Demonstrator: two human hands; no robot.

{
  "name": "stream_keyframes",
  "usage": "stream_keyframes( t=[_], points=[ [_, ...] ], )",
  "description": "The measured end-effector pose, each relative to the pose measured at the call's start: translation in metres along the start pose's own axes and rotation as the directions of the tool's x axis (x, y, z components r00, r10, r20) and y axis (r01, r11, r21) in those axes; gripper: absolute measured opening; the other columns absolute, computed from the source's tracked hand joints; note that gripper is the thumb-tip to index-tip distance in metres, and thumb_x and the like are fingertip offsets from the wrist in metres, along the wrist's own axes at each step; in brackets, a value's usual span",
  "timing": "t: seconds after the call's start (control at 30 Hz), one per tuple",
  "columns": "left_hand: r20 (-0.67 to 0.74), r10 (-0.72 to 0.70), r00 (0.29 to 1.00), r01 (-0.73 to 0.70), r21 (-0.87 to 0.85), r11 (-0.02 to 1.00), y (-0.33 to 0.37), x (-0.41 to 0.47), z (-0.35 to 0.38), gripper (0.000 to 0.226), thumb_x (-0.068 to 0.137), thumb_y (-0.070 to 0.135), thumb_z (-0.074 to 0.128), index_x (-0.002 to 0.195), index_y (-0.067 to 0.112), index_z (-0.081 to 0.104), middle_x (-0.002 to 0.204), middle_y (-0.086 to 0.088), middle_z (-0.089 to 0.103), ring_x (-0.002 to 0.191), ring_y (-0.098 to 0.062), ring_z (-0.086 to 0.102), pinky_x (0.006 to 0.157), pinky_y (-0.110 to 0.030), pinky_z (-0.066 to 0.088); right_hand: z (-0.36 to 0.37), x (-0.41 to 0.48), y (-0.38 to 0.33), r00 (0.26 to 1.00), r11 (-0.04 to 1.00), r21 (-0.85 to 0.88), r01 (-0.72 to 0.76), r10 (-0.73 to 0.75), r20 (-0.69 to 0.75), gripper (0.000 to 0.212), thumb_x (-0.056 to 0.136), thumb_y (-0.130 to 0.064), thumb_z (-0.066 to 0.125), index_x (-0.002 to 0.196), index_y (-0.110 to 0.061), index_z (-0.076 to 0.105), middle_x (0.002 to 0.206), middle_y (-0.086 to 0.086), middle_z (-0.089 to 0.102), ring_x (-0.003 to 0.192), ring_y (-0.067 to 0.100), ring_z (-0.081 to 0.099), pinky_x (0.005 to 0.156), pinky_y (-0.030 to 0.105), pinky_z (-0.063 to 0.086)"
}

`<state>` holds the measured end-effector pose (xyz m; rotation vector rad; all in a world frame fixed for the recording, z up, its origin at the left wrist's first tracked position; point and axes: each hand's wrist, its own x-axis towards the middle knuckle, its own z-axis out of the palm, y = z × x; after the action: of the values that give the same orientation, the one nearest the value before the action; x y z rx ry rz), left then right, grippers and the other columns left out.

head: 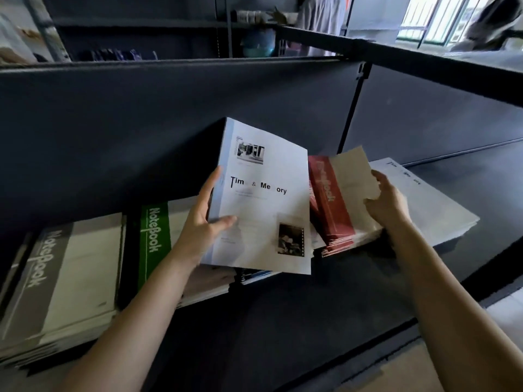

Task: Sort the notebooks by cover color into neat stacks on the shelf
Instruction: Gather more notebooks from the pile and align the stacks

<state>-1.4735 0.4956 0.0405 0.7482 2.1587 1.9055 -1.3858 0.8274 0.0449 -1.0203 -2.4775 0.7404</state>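
Four piles lay in a row along the dark shelf (311, 321): a grey-banded stack (56, 278) at the lower left of the frame, a green-banded stack (154, 239) just beside it, a red-banded stack (331, 205) right of centre, and a white stack (441, 205) further right, its top cover printed like the book in hand. At the centre of the frame the left hand (203, 222) held a white notebook (263, 199) titled "Time & Memory", lifted and tilted clear of the piles, with the thumb pressed on the front cover and the fingers wrapped behind the pale blue spine edge. The right hand (387, 202) sat over the red-banded stack, its fingers curled round the right edge of a tan cover (353, 176) that stood raised at its far corner; whether it pinched one cover or a whole notebook could not be told. The step in hand looked like placing: a white book had been picked out and its pile was waiting at the right. The next move probably called for the right hand to let the tan cover settle flat, and for the left to carry the white notebook across the red-banded stack and lay it square on the white stack, edges lined up. More books seemed to lie beneath the raised one, partly hidden, so sorting appeared unfinished.
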Motion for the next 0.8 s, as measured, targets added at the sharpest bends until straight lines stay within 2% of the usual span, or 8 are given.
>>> stream_keyframes(
  t=[0.17,0.33,0.4,0.43,0.53,0.6,0.67,0.8],
  points=[
    [-0.091,-0.014,0.996,0.011,-0.034,0.999,0.005,-0.007,0.017,0.084,0.087,-0.004,0.061,0.135,0.057,0.03,0.122,0.056,0.028,0.109,0.039,0.025,0.082,0.007,0.029,0.013,0.013,0.003,0.985,0.981,-0.133,0.138,-0.121,0.127,0.075,0.081,0.0,0.056,0.146,-0.03,0.034,0.14,0.01,0.049,0.117,0.034,0.051,0.087,0.038,0.047],
    [-0.204,-0.024,0.979,0.01,-0.07,0.998,0.008,-0.022,0.034,0.086,0.086,-0.005,0.061,0.134,0.059,0.031,0.127,0.052,0.026,0.111,0.037,0.025,0.078,0.006,0.034,0.018,0.023,0.002,0.966,0.916,-0.313,0.251,-0.215,0.146,0.067,0.085,-0.018,0.067,0.144,-0.028,0.037,0.144,0.007,0.042,0.128,0.038,0.037,0.103,0.047,0.034],
    [-0.244,-0.022,0.969,0.005,-0.066,0.998,0.011,-0.03,0.037,0.087,0.085,-0.004,0.063,0.134,0.06,0.031,0.131,0.051,0.027,0.121,0.028,0.026,0.086,-0.001,0.035,0.023,0.018,-0.004,0.94,0.93,-0.139,0.341,-0.337,0.053,0.06,0.085,-0.016,0.067,0.14,-0.023,0.044,0.142,0.007,0.044,0.125,0.035,0.042,0.102,0.044,0.035],
    [-0.263,-0.014,0.965,-0.002,-0.06,0.998,0.013,-0.034,0.039,0.088,0.084,-0.004,0.063,0.135,0.06,0.031,0.134,0.048,0.027,0.126,0.023,0.026,0.091,-0.005,0.035,0.025,0.013,-0.011,0.93,0.928,0.074,0.364,-0.367,0.024,0.055,0.086,-0.016,0.067,0.137,-0.02,0.048,0.139,0.006,0.049,0.12,0.031,0.049,0.098,0.04,0.04],
    [-0.317,0.025,0.948,-0.053,-0.079,0.995,0.025,-0.047,0.048,0.088,0.084,-0.008,0.061,0.139,0.053,0.029,0.138,0.041,0.029,0.122,0.024,0.034,0.092,-0.008,0.04,0.028,-0.016,-0.041,0.881,0.66,0.751,0.027,-0.37,0.294,0.048,0.091,-0.026,0.064,0.135,-0.016,0.049,0.13,0.002,0.057,0.105,0.017,0.059,0.093,0.035,0.047],
    [-0.357,0.049,0.933,-0.088,-0.093,0.992,0.034,-0.054,0.056,0.086,0.084,-0.013,0.057,0.14,0.046,0.027,0.133,0.04,0.031,0.114,0.026,0.041,0.086,-0.005,0.042,0.031,-0.039,-0.054,0.744,0.566,0.8,-0.2,-0.444,0.5,0.053,0.087,-0.043,0.065,0.131,-0.018,0.051,0.124,-0.003,0.063,0.105,0.01,0.062,0.094,0.034,0.048],
    [-0.384,0.068,0.921,-0.116,-0.105,0.988,0.039,-0.062,0.057,0.085,0.084,-0.012,0.056,0.139,0.047,0.028,0.136,0.034,0.039,0.121,0.011,0.048,0.091,-0.012,0.045,0.033,-0.056,-0.061,0.622,0.538,0.783,-0.311,-0.508,0.596,0.047,0.083,-0.045,0.064,0.12,-0.019,0.059,0.109,-0.003,0.072,0.097,0.012,0.069,0.088,0.032,0.052],
    [-0.442,0.06,0.895,-0.121,-0.112,0.986,0.043,-0.083,0.052,0.086,0.085,-0.008,0.058,0.14,0.05,0.028,0.144,0.011,0.047,0.129,-0.009,0.049,0.098,-0.026,0.046,0.039,-0.06,-0.063,0.554,0.465,0.828,-0.315,-0.618,0.558,0.056,0.081,-0.025,0.07,0.132,-0.017,0.05,0.113,0.009,0.07,0.099,0.027,0.069,0.082,0.038,0.056]
  ],
)
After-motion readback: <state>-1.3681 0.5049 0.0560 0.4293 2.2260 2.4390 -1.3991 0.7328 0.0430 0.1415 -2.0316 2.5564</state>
